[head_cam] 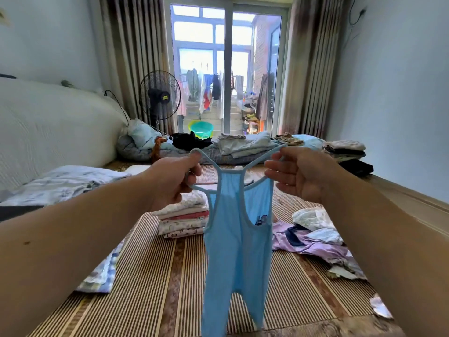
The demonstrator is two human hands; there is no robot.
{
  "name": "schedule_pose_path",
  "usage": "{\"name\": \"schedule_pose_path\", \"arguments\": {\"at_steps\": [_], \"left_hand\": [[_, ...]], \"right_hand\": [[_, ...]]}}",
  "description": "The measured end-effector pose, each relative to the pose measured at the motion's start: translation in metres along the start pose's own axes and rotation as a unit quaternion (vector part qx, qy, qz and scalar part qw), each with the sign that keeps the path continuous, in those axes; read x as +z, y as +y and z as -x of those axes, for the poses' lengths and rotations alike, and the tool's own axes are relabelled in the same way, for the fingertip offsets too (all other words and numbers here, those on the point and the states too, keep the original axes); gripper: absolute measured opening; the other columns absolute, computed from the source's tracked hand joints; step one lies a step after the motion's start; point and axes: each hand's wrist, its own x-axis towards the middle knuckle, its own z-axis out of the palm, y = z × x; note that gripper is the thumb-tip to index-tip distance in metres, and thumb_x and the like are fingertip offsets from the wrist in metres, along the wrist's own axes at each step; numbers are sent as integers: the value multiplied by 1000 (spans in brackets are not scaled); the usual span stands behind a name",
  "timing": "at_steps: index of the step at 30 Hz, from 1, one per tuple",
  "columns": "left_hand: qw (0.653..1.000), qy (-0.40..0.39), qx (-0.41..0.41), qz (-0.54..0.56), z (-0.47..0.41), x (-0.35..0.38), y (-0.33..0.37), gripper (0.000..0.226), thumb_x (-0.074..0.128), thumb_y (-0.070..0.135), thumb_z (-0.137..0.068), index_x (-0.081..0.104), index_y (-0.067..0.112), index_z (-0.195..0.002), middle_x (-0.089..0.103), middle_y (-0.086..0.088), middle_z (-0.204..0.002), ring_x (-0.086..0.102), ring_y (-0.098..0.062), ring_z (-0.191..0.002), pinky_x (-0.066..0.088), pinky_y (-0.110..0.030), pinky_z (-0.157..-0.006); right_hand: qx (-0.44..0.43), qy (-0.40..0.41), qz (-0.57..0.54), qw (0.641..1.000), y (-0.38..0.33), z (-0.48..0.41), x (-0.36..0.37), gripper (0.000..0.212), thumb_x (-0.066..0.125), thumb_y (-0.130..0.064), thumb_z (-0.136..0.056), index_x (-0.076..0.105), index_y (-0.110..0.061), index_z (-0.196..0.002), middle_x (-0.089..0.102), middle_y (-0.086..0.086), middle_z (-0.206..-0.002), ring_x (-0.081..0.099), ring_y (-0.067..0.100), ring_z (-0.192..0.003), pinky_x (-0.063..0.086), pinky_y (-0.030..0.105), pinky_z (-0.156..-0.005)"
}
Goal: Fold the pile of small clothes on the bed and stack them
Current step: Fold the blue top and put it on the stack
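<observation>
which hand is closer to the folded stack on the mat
Left. The left hand, gripping a strap of the blue romper, is just above the folded stack; the right hand, holding the other strap, is off to its right.

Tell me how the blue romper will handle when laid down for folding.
Probably very floppy: the blue romper hangs limp from its straps, held by the left hand and right hand. Likely light, since the cloth looks thin.

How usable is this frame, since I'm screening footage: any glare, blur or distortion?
Head view: the window is blown out, backlighting the room; the same view's wide lens bows the curtains near the edges; the blue romper is fairly sharp.
</observation>
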Motion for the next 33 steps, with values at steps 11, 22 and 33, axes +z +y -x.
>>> {"name": "schedule_pose_path", "arguments": {"at_steps": [11, 22, 33], "left_hand": [[991, 3, -118, 60, -62, 42, -93, 14, 48, 6, -97, 59, 13, -102, 59, -15, -118, 61, -27, -94, 52, -33, -74], [812, -228, -25, -537, -7, 106, -236, 67, 74, 50, -72, 47, 39, -133, 45, -1, -128, 46, -23, -119, 42, -38, -102], [977, -87, -148, -122, -9, 50, -224, 27, 56, 2, -89, 61, 21, -109, 65, -8, -107, 69, -30, -88, 58, -41, -76]], "right_hand": [[75, -6, 25, 997, 129, -62, 12, 41, 42, -6, -97, 42, -18, -137, 63, 7, -114, 62, 20, -84, 46, 39, -79], [82, -163, 605, 775, 258, -3, -9, 45, 75, -46, -71, 64, -29, -112, 52, -4, -100, 56, 15, -94, 48, 28, -86], [130, 38, 197, 971, 238, -4, -38, 18, 48, -1, -85, 65, -5, -87, 59, 10, -70, 53, 17, -55, 43, 25, -47]]}}
